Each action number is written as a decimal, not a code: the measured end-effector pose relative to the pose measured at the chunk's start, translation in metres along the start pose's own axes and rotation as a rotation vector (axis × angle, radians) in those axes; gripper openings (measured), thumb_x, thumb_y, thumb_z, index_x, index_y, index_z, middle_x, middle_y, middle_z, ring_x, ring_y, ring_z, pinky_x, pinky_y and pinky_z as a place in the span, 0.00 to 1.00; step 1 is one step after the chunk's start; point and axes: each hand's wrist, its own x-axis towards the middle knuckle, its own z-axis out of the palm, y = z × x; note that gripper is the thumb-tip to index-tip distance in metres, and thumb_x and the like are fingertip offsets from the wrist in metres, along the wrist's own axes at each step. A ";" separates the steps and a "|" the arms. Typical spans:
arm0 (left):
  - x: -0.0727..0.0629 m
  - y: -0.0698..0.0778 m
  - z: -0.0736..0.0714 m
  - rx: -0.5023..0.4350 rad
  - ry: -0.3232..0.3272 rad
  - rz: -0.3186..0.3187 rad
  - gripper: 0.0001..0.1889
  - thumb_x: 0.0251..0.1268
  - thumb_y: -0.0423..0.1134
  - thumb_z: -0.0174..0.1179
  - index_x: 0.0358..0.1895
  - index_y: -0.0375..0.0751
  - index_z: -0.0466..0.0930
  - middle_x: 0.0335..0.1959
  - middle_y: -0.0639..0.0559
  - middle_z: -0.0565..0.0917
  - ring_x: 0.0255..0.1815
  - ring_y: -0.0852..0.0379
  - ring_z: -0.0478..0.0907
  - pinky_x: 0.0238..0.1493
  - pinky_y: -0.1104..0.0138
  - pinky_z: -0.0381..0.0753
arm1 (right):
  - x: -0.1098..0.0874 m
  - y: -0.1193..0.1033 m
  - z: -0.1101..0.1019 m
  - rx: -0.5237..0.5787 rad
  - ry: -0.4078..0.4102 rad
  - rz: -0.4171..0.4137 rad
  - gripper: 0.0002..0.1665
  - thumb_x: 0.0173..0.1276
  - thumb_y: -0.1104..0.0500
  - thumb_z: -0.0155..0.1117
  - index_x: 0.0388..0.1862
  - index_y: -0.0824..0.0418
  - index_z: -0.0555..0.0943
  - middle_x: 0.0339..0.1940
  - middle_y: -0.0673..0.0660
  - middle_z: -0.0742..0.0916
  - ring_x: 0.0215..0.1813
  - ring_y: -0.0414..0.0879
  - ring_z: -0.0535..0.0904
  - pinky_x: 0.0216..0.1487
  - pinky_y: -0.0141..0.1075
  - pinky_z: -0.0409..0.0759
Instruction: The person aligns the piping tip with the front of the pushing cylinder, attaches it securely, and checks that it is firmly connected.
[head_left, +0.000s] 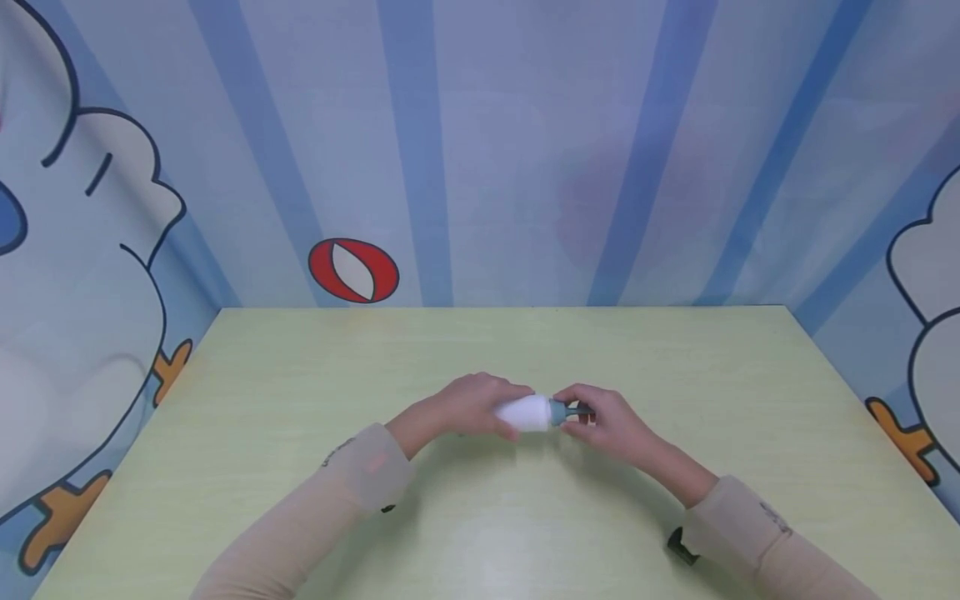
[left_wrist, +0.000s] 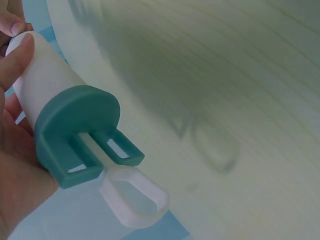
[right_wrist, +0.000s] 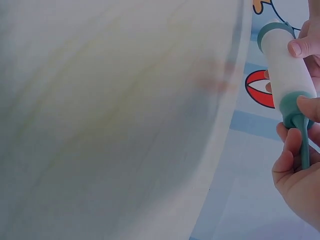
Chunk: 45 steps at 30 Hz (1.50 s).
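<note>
A large plastic syringe [head_left: 528,413] with a white barrel is held sideways over the table between both hands. My left hand [head_left: 476,404] grips the barrel, its thumb lying along the near side. At the other end my right hand [head_left: 613,423] pinches the teal nozzle cap [right_wrist: 294,104], whose thin tip [right_wrist: 304,145] runs in among the fingers. In the left wrist view, a teal flange [left_wrist: 80,112] with two finger loops closes the back of the barrel. A white plunger ring [left_wrist: 135,197] stands just beyond the flange.
The pale yellow-green table [head_left: 480,533] spreads under both forearms, with their shadows on it. A blue striped backdrop [head_left: 517,150] with a red-and-white ball picture [head_left: 354,271] rises behind its far edge. Cartoon bird panels [head_left: 67,400] flank the sides.
</note>
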 end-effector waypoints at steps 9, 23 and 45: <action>-0.004 -0.001 -0.002 -0.135 -0.028 0.025 0.25 0.50 0.48 0.63 0.55 0.55 0.72 0.45 0.59 0.79 0.38 0.62 0.73 0.39 0.69 0.71 | -0.003 -0.004 0.001 -0.119 0.084 -0.179 0.18 0.47 0.70 0.68 0.40 0.64 0.78 0.37 0.56 0.83 0.31 0.42 0.74 0.29 0.32 0.76; -0.006 0.006 -0.006 -0.028 -0.006 0.039 0.27 0.51 0.49 0.62 0.58 0.56 0.69 0.46 0.58 0.78 0.39 0.61 0.73 0.40 0.67 0.71 | -0.005 -0.006 -0.004 -0.033 0.032 -0.061 0.16 0.56 0.60 0.63 0.44 0.62 0.78 0.37 0.54 0.84 0.32 0.38 0.75 0.32 0.33 0.76; -0.009 0.008 -0.004 0.155 0.086 0.041 0.31 0.49 0.50 0.63 0.60 0.54 0.67 0.50 0.54 0.78 0.45 0.57 0.75 0.44 0.62 0.74 | -0.001 0.003 -0.002 0.116 0.009 -0.020 0.21 0.52 0.63 0.66 0.45 0.63 0.72 0.39 0.56 0.79 0.36 0.43 0.72 0.34 0.33 0.71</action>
